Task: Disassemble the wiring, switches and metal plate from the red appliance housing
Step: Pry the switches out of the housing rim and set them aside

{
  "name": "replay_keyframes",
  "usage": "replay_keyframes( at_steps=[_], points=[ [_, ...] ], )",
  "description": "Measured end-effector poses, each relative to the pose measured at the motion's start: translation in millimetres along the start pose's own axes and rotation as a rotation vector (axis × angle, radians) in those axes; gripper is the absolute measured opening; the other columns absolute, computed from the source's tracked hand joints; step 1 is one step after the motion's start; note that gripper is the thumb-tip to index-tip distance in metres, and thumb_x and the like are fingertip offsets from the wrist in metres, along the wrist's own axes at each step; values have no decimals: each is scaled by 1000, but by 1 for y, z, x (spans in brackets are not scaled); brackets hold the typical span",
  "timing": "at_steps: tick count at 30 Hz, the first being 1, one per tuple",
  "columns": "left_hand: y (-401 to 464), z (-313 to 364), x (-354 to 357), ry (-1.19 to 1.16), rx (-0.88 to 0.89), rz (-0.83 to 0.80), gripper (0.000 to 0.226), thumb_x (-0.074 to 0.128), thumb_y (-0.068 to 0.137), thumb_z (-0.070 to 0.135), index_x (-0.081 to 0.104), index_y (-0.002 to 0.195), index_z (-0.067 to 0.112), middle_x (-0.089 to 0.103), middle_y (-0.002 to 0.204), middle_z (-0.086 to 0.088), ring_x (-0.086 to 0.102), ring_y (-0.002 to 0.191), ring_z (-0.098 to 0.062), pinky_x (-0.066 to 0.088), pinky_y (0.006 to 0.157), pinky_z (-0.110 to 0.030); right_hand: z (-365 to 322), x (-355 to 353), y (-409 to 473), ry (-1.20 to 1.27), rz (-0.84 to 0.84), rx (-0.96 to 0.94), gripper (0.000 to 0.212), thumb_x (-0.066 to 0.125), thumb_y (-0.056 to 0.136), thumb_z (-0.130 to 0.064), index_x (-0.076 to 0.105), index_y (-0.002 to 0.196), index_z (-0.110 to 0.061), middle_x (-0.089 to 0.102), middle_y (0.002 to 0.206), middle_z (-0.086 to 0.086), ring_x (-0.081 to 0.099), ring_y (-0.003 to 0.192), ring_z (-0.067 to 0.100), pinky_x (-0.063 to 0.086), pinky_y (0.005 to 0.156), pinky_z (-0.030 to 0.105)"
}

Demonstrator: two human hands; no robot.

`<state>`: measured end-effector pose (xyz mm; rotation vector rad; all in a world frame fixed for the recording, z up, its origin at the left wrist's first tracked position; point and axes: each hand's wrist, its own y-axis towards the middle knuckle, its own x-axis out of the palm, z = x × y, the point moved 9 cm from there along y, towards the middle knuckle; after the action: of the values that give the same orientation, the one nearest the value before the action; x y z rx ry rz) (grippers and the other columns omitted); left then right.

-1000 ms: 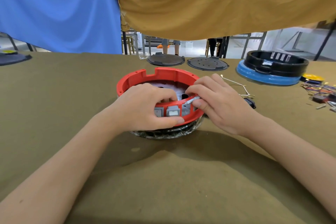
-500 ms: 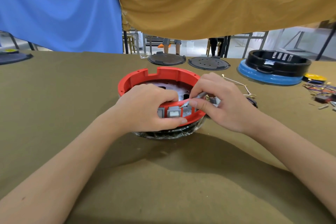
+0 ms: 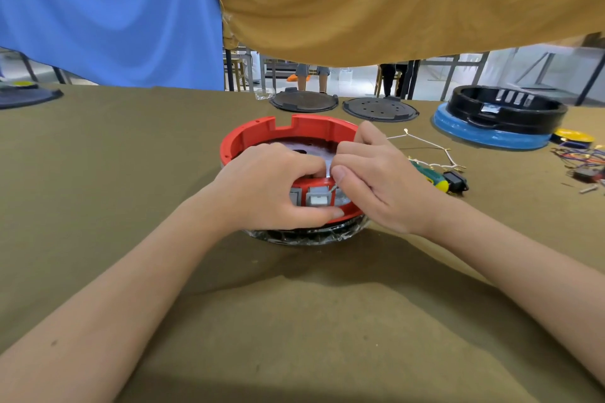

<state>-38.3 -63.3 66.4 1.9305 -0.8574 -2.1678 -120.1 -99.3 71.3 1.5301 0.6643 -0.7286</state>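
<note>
The round red appliance housing sits on the olive cloth in front of me, open side up, on a black base wrapped in clear film. Grey switches show in slots in its near wall. My left hand grips that near wall, fingers curled inside and thumb under the switches. My right hand reaches over the right rim, its thumb and fingers pinching something small and pale inside the housing next to the switches; what it is I cannot make out. A metal plate lies on the housing floor, mostly hidden.
A green-and-yellow screwdriver, a black switch part and loose pale wires lie right of the housing. Two dark round plates and a black-and-blue housing sit at the back. Coloured wires lie far right.
My right hand has moved left and into the housing, close against my left hand, uncovering the screwdriver behind it. My left hand has kept its grip on the near wall.
</note>
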Motion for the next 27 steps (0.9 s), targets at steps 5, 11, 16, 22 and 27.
replay_keyframes(
  at_steps=[5,11,16,22,27],
  points=[
    [0,4,-3,-39,11,2,40,57,79,68,56,72,28,47,53,20,48,46,-7,29,45,-14,0,2,4,73,1,23,33,32,100,-20,41,68,-21,44,68,-5,36,74,18,36,72,38],
    [0,4,-3,-62,13,-11,37,61,79,65,54,73,30,51,57,18,50,50,-7,34,47,-19,1,7,8,52,-14,1,37,31,100,-19,46,67,-15,50,68,1,42,72,21,40,72,43],
    [-1,-3,-3,-77,7,-82,41,60,78,66,62,80,26,62,69,10,58,63,-12,47,56,-33,14,-2,-1,65,61,92,35,35,104,-25,55,79,-11,54,77,0,42,78,18,37,74,32],
    [-6,-21,-7,-166,-94,-170,49,58,73,74,68,83,28,66,77,8,59,71,-13,45,63,-32,34,-19,-5,93,133,275,18,51,101,-20,60,92,-8,50,86,-9,41,84,11,33,77,11],
    [2,-18,-11,35,-227,28,52,52,75,75,65,78,25,63,67,11,56,62,-7,41,56,-29,45,-23,-8,180,139,393,19,48,101,-3,62,112,-9,53,97,-1,45,87,-3,32,76,7]
  ],
)
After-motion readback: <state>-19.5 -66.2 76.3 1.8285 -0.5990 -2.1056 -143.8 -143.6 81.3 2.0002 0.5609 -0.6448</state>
